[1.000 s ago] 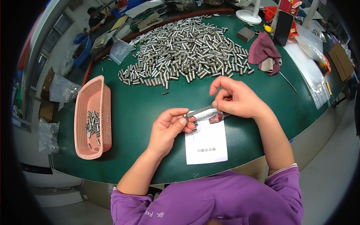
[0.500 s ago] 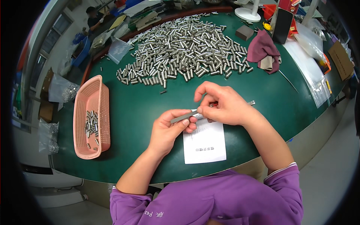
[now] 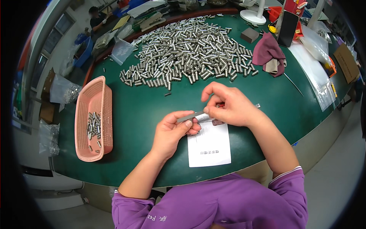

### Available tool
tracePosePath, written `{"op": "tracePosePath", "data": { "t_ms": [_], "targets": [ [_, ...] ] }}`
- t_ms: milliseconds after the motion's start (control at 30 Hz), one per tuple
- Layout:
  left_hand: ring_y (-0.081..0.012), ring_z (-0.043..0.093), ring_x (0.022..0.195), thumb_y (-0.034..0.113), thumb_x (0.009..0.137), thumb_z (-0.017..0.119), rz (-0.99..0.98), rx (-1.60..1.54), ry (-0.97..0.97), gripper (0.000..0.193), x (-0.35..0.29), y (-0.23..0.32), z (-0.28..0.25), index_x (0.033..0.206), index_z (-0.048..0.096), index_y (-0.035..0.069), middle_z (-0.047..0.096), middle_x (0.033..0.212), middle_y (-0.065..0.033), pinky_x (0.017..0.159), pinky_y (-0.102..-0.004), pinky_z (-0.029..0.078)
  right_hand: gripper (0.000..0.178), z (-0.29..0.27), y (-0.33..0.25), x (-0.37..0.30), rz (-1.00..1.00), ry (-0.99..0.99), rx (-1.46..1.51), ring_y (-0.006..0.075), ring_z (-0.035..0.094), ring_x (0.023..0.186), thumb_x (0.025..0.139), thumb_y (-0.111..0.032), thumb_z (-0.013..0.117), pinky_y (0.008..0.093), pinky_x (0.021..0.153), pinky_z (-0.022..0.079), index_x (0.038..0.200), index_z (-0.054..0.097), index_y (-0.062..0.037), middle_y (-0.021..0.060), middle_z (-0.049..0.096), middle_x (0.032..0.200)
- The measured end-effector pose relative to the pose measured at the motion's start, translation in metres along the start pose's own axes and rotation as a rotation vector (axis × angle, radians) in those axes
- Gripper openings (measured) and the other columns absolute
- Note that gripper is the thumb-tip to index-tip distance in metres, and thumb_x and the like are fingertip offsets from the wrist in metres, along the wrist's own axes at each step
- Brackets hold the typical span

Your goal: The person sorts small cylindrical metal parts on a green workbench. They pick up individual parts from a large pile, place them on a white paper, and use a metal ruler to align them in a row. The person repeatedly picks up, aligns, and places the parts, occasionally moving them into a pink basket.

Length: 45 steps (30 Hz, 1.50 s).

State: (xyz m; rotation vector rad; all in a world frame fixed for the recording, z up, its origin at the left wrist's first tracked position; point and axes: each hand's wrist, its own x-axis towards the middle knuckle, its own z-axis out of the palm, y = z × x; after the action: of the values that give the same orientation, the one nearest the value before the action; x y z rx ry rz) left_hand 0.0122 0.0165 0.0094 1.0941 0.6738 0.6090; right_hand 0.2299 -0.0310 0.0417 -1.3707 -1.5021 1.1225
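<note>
My left hand (image 3: 172, 131) is closed around a slim, flat grey bar (image 3: 188, 116), thumb on its near side. At the bar's far right end, the thumb and fingers of my right hand (image 3: 230, 107) pinch together, with the index finger raised and curled. Something small and red shows inside the right hand, its kind mostly hidden. Below both hands lies a printed white sheet (image 3: 209, 147), and a dark reddish block (image 3: 217, 122) rests on its upper edge, partly covered. A metal tip (image 3: 258, 105) pokes out beyond the right wrist.
A large heap of short metal pins (image 3: 190, 49) covers the far middle of the green table (image 3: 145, 114). At left stands a pink basket (image 3: 108, 126) with some pins. A maroon cloth (image 3: 267, 49), a phone (image 3: 288, 28) and plastic bags (image 3: 316, 76) lie right. Another person sits far left.
The bar and both hands have shifted very slightly right. More of the dark reddish block shows beneath my right hand. The view has moved a little.
</note>
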Motion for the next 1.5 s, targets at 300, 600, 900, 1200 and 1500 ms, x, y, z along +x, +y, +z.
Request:
{"op": "tracePosePath", "data": {
  "t_ms": [300,600,900,1200,1500],
  "targets": [
    [-0.0191,0.066,0.086,0.003,0.094,0.053,0.046,-0.088,-0.01,0.027,0.0,0.0,-0.007,0.12,0.056,-0.001,0.064,0.102,-0.0143,0.079,-0.0296,0.056,0.025,-0.022,0.009,-0.003,0.024,0.097,-0.011,0.0088,0.06,0.062,0.079,-0.006,0.063,0.0253,0.06,0.047,0.101,0.051,-0.0049,0.0024,0.064,0.066],
    [-0.0187,0.066,0.087,0.002,0.094,0.053,0.029,-0.034,-0.032,0.026,0.0,0.0,-0.002,0.12,0.057,-0.001,0.065,0.102,-0.015,0.078,-0.0291,0.055,0.026,0.008,0.006,0.002,-0.117,0.017,-0.054,0.013,0.062,0.056,0.079,-0.011,0.064,0.0283,0.058,0.049,0.101,0.052,-0.0048,0.0044,0.064,0.064],
    [-0.0185,0.066,0.088,0.003,0.095,0.052,0.005,-0.057,-0.054,0.027,-0.002,0.0,-0.002,0.121,0.057,0.0,0.064,0.102,-0.0127,0.078,-0.029,0.055,0.024,0.003,-0.001,0.001,-0.039,-0.016,0.011,0.0047,0.056,0.061,0.081,-0.004,0.064,0.0229,0.056,0.046,0.101,0.05,-0.0035,0.0004,0.062,0.066],
    [-0.0188,0.066,0.088,0.004,0.094,0.053,0.055,-0.11,-0.03,0.025,0.0,0.001,-0.004,0.119,0.051,0.002,0.064,0.103,-0.0144,0.078,-0.0291,0.056,0.025,-0.016,0.008,-0.003,0.006,0.059,0.074,0.0058,0.056,0.062,0.079,-0.006,0.064,0.024,0.061,0.046,0.101,0.052,-0.0048,0.0014,0.063,0.068],
    [-0.0221,0.068,0.086,-0.002,0.093,0.053,0.019,-0.055,0.019,0.019,0.0,0.001,0.0,0.112,0.054,-0.001,0.064,0.102,-0.0188,0.077,-0.0309,0.057,0.023,0.009,0.007,0.001,-0.155,0.071,-0.103,0.0131,0.062,0.053,0.08,-0.01,0.063,0.0281,0.054,0.048,0.1,0.052,-0.0057,0.0036,0.066,0.066]
  ]
}}
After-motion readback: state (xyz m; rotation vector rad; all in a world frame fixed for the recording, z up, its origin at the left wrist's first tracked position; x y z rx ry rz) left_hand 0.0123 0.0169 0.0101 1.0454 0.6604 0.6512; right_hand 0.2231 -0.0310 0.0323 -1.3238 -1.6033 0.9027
